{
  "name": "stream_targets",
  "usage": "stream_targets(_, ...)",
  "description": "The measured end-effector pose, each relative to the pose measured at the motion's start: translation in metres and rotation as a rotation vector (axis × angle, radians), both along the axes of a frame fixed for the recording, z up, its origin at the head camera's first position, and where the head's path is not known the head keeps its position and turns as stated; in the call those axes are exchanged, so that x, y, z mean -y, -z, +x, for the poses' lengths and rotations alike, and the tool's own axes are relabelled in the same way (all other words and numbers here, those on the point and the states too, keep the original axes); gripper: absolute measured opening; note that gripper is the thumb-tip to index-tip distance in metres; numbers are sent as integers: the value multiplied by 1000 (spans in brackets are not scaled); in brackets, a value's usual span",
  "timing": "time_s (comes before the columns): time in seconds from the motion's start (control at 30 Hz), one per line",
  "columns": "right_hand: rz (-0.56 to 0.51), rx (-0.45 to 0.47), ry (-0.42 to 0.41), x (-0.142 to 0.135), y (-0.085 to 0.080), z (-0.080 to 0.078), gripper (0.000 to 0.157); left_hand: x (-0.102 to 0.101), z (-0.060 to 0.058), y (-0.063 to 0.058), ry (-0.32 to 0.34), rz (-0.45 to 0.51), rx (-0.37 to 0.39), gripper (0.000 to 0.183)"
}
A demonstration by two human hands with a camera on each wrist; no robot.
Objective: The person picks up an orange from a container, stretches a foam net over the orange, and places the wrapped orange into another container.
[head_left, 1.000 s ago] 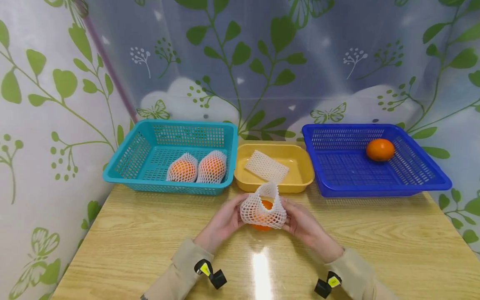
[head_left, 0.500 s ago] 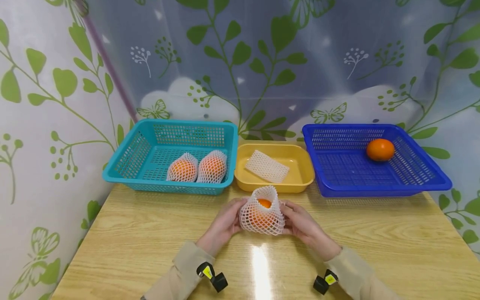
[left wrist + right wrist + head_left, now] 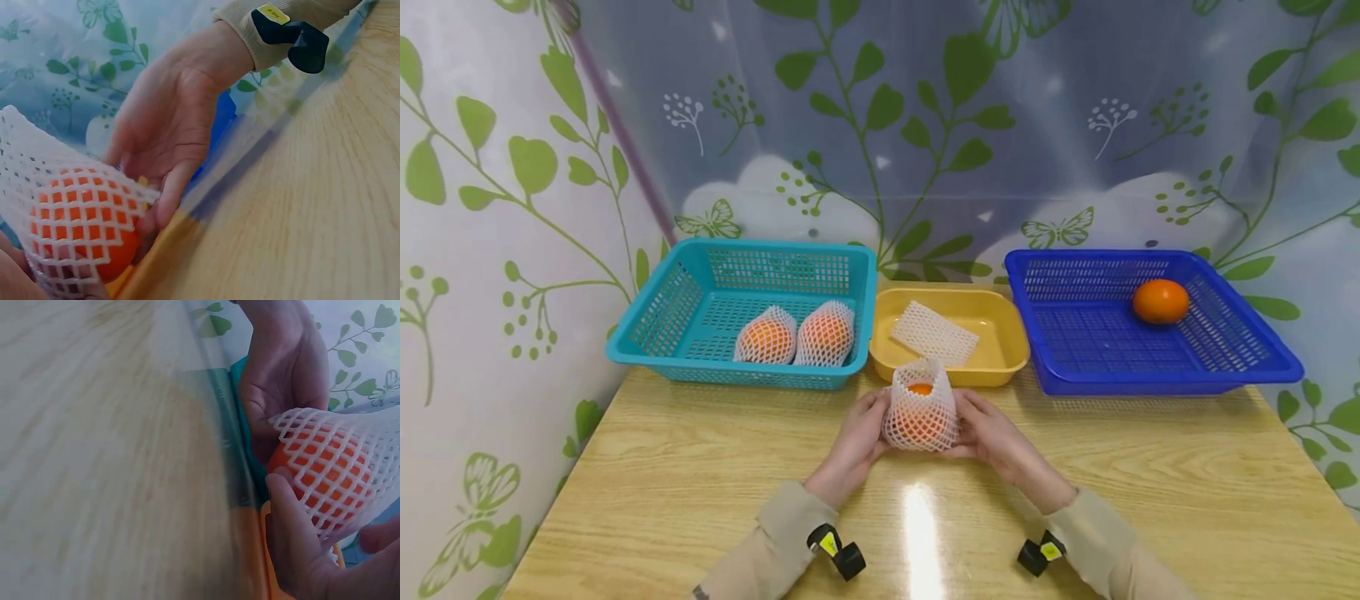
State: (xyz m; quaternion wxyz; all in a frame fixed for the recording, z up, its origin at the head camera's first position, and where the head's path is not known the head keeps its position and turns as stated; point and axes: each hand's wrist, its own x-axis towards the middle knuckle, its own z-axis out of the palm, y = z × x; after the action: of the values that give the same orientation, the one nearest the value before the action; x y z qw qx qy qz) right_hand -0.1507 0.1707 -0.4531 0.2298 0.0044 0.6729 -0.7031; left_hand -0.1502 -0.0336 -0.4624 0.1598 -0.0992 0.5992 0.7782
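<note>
Between both hands an orange-coloured round fruit (image 3: 921, 389) sits inside a white foam net sleeve (image 3: 922, 425), its top showing through the open upper end. On the left side, my left hand (image 3: 857, 433) grips the net's edge against the fruit. My right hand (image 3: 1000, 437) holds the right side, thumb toward me. In the left wrist view, the fruit's bare skin (image 3: 120, 259) bulges from the net's lower edge, where the right fingers pinch the mesh. From the right wrist, the left fingers hold the opposite edge of the net (image 3: 331, 469).
Beyond the hands stands a yellow tray (image 3: 1011, 354) with a flat foam net (image 3: 935, 333). At left, a teal basket (image 3: 647, 358) holds two netted fruits (image 3: 825, 333). A blue basket (image 3: 1165, 379) at right holds one bare fruit (image 3: 1161, 301). All rest on the wooden table (image 3: 1150, 475).
The net has come down over the fruit's lower part, which was bare one second ago. Both hands and the fruit have shifted slightly away from me, toward the yellow tray.
</note>
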Motion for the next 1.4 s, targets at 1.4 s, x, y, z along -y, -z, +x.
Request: stream_targets(1.4, -426, -195, 63, 4, -22, 5, 19, -17, -3, -34, 148, 378, -34, 79)
